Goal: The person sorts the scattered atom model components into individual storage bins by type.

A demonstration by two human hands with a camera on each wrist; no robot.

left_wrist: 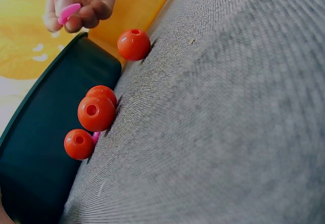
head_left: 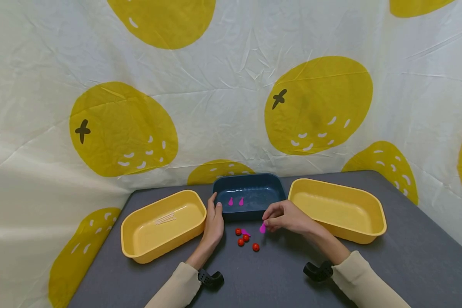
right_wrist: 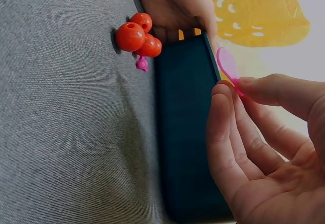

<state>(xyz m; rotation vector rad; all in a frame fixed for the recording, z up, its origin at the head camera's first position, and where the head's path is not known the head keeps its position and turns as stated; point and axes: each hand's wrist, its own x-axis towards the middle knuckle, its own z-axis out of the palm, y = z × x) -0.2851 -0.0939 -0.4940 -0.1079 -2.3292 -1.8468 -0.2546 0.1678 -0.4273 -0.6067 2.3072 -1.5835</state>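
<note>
My right hand (head_left: pixel 288 217) pinches a small pink balloon (head_left: pixel 262 228), uninflated, between thumb and fingertips, just in front of the dark blue bin (head_left: pixel 238 215). The right wrist view shows the balloon's flat rounded end (right_wrist: pixel 226 63) sticking out past the fingertips. Against the bin's left end rests my left hand (head_left: pixel 214 222), its fingers extended along the wall. Two more pink balloons (head_left: pixel 231 201) lie inside the bin. On the table before it are several red beads (head_left: pixel 256 247) with holes, and another pink balloon (head_left: pixel 245 233) partly hidden among them.
To the left stands a yellow bin (head_left: pixel 138 256) holding several thin pale sticks (head_left: pixel 165 219). A second yellow bin (head_left: pixel 339 205) is at the right, close behind my right forearm. A patterned cloth (head_left: pixel 223 119) hangs behind the grey table (head_left: pixel 277 282).
</note>
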